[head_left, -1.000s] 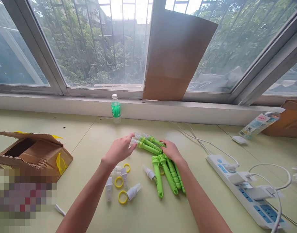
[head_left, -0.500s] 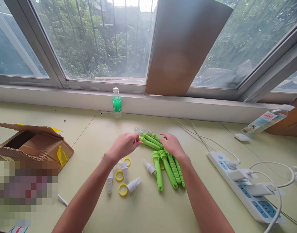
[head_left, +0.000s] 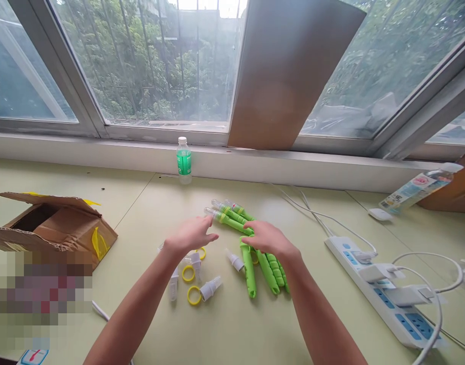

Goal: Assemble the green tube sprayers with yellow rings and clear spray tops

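Note:
My left hand point(head_left: 192, 236) is empty, thumb and fingers apart, just left of the green plastic tubes. Nearest to it lies a green tube with a clear tip point(head_left: 228, 221), one of several tipped tubes at the back of the group. My right hand point(head_left: 269, 238) hovers over or touches the nearer tubes, its thumb and fingers apart; it partly hides them. A green tube without a clear tip point(head_left: 248, 268) points toward me below that hand. Left of it lies a white ribbed cap piece with a clear nozzle point(head_left: 236, 262).
More white nozzle pieces point(head_left: 210, 289) and several yellow rings point(head_left: 194, 295) lie nearer me on the left. An open cardboard box point(head_left: 65, 228) stands at the left. A power strip point(head_left: 384, 299) with cables is at the right. A green-labelled bottle point(head_left: 184, 161) stands by the window ledge.
My left hand has let go of the tipped green tube and drawn back left and toward me, its fingers opening. My right hand has moved slightly left and nearer me.

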{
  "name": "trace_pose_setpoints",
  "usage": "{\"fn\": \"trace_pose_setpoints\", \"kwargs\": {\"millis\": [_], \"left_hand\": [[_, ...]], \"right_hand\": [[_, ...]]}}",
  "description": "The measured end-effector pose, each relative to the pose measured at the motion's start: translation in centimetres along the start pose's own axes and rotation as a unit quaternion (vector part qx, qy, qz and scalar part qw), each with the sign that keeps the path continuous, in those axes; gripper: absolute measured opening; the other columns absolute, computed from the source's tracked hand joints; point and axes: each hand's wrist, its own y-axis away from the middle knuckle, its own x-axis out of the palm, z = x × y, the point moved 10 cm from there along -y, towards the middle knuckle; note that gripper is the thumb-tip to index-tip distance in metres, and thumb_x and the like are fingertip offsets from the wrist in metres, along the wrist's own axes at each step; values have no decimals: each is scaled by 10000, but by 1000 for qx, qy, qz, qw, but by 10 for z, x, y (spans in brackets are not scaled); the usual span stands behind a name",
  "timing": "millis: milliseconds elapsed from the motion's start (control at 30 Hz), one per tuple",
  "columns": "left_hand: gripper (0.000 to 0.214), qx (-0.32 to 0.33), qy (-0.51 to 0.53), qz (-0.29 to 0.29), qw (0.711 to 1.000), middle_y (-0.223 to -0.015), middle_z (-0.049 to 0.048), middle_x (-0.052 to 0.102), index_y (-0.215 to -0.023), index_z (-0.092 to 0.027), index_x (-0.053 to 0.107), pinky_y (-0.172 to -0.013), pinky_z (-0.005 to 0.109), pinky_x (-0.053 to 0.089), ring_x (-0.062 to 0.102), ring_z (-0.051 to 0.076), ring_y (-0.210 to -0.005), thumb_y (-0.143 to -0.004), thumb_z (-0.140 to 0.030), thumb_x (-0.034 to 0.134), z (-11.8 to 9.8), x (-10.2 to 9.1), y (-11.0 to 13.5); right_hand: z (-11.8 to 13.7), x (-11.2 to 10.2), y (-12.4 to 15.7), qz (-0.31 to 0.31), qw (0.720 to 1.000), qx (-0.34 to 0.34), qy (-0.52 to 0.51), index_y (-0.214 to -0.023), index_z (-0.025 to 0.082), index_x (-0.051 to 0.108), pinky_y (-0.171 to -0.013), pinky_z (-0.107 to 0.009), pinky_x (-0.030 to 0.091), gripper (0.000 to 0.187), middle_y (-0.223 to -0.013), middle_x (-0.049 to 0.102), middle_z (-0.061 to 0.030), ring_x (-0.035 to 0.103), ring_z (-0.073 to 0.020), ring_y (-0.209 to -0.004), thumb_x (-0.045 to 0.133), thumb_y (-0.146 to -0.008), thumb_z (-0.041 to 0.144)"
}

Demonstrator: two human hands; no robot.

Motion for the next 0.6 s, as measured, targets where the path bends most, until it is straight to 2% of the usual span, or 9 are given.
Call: {"fn": "trace_pose_setpoints", "kwargs": {"millis": [67, 133, 267, 367, 467, 600], "left_hand": [[247, 0, 2, 2, 1000, -899, 57, 698, -933, -233, 586, -600, 291, 440, 666, 242, -808, -834, -455, 535, 0, 2, 0], [242, 1, 3, 4, 1000, -870, 53, 698, -934, -234, 588, -599, 291, 440, 668, 242, -798, -830, -448, 541, -1, 3, -1], [232, 2, 0, 9, 1000, -841, 55, 697, -917, -234, 589, -587, 295, 433, 672, 258, -801, -826, -443, 547, -3, 5, -1], [222, 3, 0, 13, 1000, -841, 58, 698, -909, -235, 586, -579, 297, 430, 674, 263, -799, -829, -438, 544, -4, 6, -1], [199, 1, 2, 13, 1000, -817, 52, 693, -884, -239, 581, -561, 290, 424, 675, 257, -779, -826, -426, 549, -5, 6, -1], [192, 0, 3, 11, 1000, -797, 46, 687, -872, -241, 575, -556, 286, 421, 675, 253, -776, -817, -424, 561, -6, 7, -1]], "right_hand": [[5, 10, 3, 25, 1000, 6, 11, -1151, 251, 657, -529, -275, 399, 406, -860, 720, -46, 633, -187, -553, 594, -755, 315], [12, 18, 4, 38, 999, 6, 25, -1162, 255, 652, -529, -280, 402, 418, -911, 719, -55, 623, -171, -516, 587, -750, 277], [26, 28, 2, 40, 997, -9, 61, -1147, 217, 647, -578, -284, 411, 418, -992, 703, -90, 673, -224, -713, 586, -735, 189], [29, 33, 0, 38, 995, -12, 91, -1054, 199, 661, -639, -296, 431, 306, -958, 696, -100, 658, -252, -847, 604, -756, 165], [28, 39, -1, 44, 992, -2, 119, -1007, 164, 642, -694, -320, 473, 188, -946, 670, -85, 633, -216, -847, 615, -832, 228], [30, 46, 0, 56, 988, 2, 147, -1073, 146, 601, -760, -359, 509, 240, -979, 640, -58, 619, -176, -848, 582, -913, 323]]}}
